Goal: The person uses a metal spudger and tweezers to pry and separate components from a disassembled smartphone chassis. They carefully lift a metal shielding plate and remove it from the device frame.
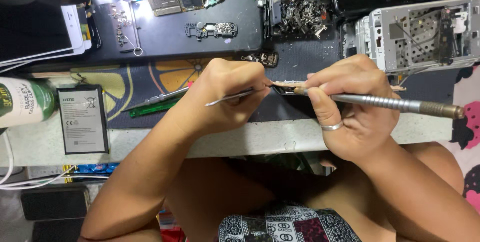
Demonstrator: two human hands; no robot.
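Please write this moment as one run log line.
left hand: holds tweezers | right hand: holds screwdriver | both at small part | battery left

Pale workbench (260,142), dark mat (165,34) on top; floor below perhaps cluttered.

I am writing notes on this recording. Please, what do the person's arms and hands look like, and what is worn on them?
Both forearms are bare, without sleeves, watch or gloves. The left hand wears nothing. The right hand wears a plain silver ring on one finger.

Cluttered workbench (280,139), phone battery (82,119)
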